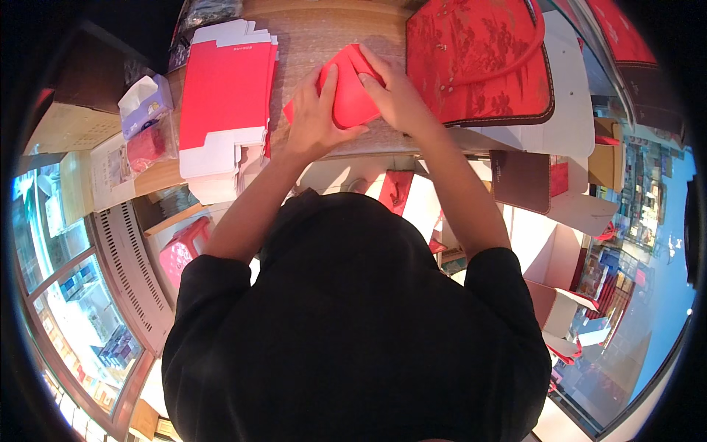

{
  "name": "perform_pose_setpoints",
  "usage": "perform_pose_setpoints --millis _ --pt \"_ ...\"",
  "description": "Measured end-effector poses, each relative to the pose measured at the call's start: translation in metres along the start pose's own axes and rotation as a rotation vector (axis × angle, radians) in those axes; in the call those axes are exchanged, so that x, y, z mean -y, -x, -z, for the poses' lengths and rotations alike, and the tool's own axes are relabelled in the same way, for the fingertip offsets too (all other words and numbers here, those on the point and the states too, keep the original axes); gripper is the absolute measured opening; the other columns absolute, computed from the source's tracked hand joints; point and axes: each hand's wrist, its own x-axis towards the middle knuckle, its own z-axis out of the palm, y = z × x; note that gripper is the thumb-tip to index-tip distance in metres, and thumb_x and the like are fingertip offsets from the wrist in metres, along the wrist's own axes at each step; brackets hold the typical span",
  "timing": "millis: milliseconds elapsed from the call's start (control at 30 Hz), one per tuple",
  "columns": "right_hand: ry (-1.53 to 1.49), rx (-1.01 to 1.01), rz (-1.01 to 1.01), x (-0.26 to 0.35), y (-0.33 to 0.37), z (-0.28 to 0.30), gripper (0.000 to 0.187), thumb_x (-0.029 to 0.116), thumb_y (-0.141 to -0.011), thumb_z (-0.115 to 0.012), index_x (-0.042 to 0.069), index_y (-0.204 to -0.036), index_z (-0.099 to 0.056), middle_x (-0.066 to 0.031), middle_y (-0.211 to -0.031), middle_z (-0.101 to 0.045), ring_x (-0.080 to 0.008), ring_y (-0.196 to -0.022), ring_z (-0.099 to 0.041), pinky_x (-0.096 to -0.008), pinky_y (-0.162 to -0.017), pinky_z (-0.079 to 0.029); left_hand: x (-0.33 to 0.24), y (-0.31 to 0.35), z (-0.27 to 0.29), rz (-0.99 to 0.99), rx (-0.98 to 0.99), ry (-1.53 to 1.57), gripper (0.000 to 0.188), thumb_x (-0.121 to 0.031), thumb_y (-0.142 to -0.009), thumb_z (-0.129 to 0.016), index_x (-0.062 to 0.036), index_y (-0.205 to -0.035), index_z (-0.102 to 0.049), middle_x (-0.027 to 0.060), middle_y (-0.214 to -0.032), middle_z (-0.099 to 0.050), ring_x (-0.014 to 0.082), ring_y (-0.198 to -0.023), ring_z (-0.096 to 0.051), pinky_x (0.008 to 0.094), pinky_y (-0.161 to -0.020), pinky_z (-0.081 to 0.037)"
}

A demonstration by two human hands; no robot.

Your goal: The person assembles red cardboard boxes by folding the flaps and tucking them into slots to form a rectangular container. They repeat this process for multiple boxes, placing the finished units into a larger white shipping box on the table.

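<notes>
Evidently held red paperboard carton (352,102) between left hand (314,122) and right hand (398,101), cupped from opposite sides; likely needed light, even pressure against buckling.

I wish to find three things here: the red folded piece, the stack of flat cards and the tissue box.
Red folded piece (355,97): head view, front face.
Stack of flat cards (223,96): head view, red top.
Tissue box (151,109): head view, purple side.

A wooden table (324,22) carries stacked red cartons (223,96); also a bag (471,40).
</notes>
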Motion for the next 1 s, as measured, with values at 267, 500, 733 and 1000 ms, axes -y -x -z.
perform_pose_setpoints --millis 267,500,733,1000 --pt "0.137 0.117 -0.076 0.007 -0.007 0.021 0.063 0.027 -0.087 -0.061 0.012 -0.144 -0.038 -0.0319 -0.126 -0.049 -0.0422 -0.119 -0.048 -0.0413 -0.100 -0.040 0.001 -0.003 0.005 -0.041 0.060 0.051 0.112 -0.047 -0.063 -0.082 -0.0066 -0.148 -0.022 0.0264 -0.144 -0.025 0.0447 -0.131 -0.029 0.0527 -0.107 -0.029" --pt "0.173 0.114 -0.072 0.016 -0.006 0.021 0.064 0.028 -0.086 -0.062 0.014 -0.144 -0.038 -0.0323 -0.123 -0.050 -0.0427 -0.117 -0.050 -0.0407 -0.098 -0.041 0.003 -0.002 0.012 -0.065 0.082 0.060 0.115 -0.048 -0.064 -0.083 -0.0082 -0.150 -0.017 0.0269 -0.146 -0.025 0.0452 -0.132 -0.031 0.0539 -0.106 -0.032" --pt "0.213 0.118 -0.058 0.016 -0.006 0.017 0.063 0.032 -0.087 -0.060 0.012 -0.143 -0.039 -0.0346 -0.124 -0.048 -0.0457 -0.114 -0.051 -0.0434 -0.097 -0.044 0.004 -0.002 0.015 -0.059 0.096 0.137 0.112 -0.044 -0.063 -0.083 -0.0078 -0.149 -0.021 0.0266 -0.145 -0.023 0.0455 -0.132 -0.028 0.0534 -0.108 -0.029" --pt "0.262 -0.013 -0.070 0.021 0.004 0.000 0.050 0.032 -0.097 -0.046 0.015 -0.144 -0.040 -0.0267 -0.129 -0.047 -0.0389 -0.118 -0.050 -0.0390 -0.098 -0.042 0.005 0.000 0.015 -0.079 0.058 0.104 0.108 -0.042 -0.063 -0.083 -0.0080 -0.148 -0.024 0.0259 -0.144 -0.025 0.0446 -0.130 -0.030 0.0529 -0.107 -0.030"
